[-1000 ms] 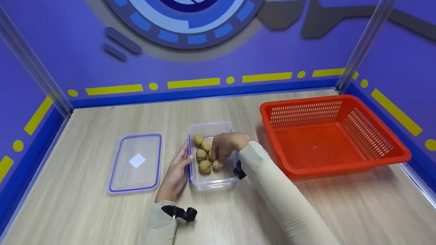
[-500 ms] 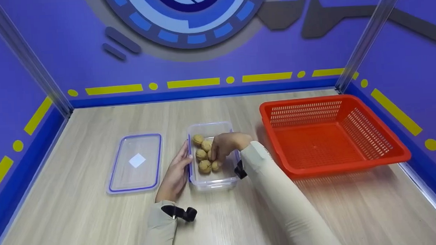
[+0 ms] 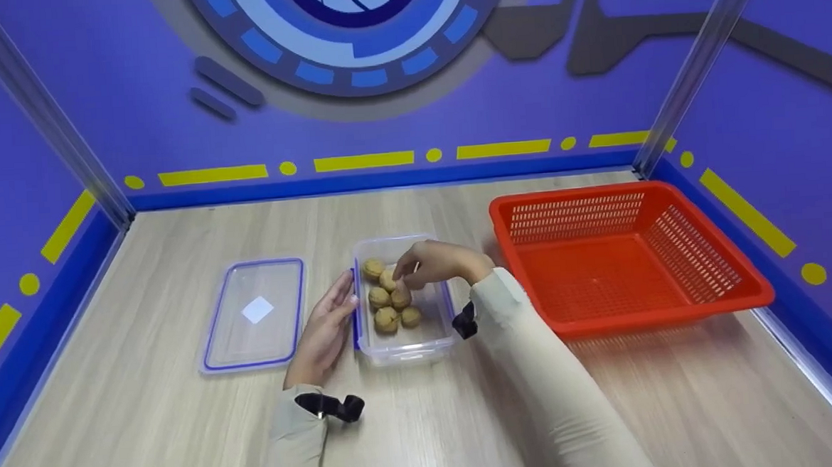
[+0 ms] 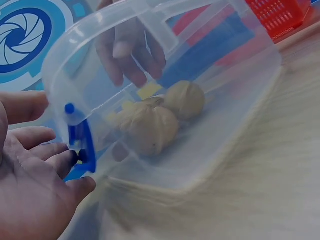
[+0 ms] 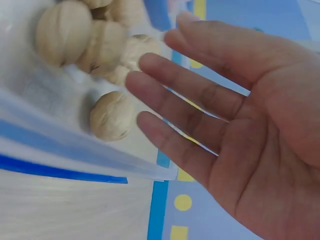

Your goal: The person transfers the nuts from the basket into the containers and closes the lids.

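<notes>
A clear plastic food container (image 3: 408,349) stands in the middle of the table with several walnuts (image 3: 386,320) on its floor, mostly towards its left side. My left hand (image 3: 319,334) is at the container's left wall, fingers extended; in the left wrist view its fingers lie beside a blue clip (image 4: 82,140) on the wall. Over the container is my right hand (image 3: 437,262), above the walnuts. The right wrist view shows that palm bare, with loosely extended fingers (image 5: 180,105) and nothing held. One walnut (image 5: 112,116) lies apart from the clustered ones.
Left of the container lies its clear lid (image 3: 233,346) with a blue seal and a white square on it. A red plastic basket (image 3: 634,322) stands on the right. Blue-purple panels (image 3: 354,137) enclose the table's back and sides.
My right hand has risen from among the walnuts and let go, uncovering the ones beneath it. The left hand has opened slightly away from the wall. The head view has shifted a little.
</notes>
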`<state>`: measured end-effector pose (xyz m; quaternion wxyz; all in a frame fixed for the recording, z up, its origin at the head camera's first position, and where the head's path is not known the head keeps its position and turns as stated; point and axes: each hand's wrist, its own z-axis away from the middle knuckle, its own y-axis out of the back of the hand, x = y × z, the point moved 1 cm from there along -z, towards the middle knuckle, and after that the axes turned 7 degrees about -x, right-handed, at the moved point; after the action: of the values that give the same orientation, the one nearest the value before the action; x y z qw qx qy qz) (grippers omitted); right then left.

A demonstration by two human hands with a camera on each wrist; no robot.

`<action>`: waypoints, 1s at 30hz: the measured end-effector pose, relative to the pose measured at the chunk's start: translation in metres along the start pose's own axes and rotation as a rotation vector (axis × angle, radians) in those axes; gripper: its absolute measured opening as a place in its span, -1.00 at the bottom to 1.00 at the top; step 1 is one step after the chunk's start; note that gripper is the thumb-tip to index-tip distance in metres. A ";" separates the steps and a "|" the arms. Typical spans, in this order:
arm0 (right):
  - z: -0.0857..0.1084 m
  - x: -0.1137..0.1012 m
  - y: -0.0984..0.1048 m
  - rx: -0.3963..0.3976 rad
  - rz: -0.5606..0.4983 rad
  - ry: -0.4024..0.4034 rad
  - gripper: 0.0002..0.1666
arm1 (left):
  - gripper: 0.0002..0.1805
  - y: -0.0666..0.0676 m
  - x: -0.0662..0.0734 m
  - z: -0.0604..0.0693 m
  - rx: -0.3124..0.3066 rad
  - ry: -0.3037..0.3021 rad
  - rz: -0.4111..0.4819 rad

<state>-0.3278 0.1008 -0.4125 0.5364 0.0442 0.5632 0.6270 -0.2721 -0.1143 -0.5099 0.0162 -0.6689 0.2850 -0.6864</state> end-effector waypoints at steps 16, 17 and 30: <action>-0.006 -0.020 -0.012 0.472 -0.816 0.122 -0.34 | -0.39 0.050 0.067 0.031 0.117 0.007 -0.257; -0.008 -0.024 -0.014 0.492 -0.903 0.137 -0.33 | -0.38 0.053 0.072 0.034 0.130 0.012 -0.292; -0.047 -0.082 -0.053 0.496 -1.548 0.142 -0.22 | -0.35 0.104 0.108 0.068 0.283 0.112 -0.603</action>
<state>-0.2910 -0.0002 -0.4242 0.7552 -0.2802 0.5892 -0.0629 -0.2580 -0.2699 -0.4588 -0.1109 -0.6753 -0.0234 -0.7288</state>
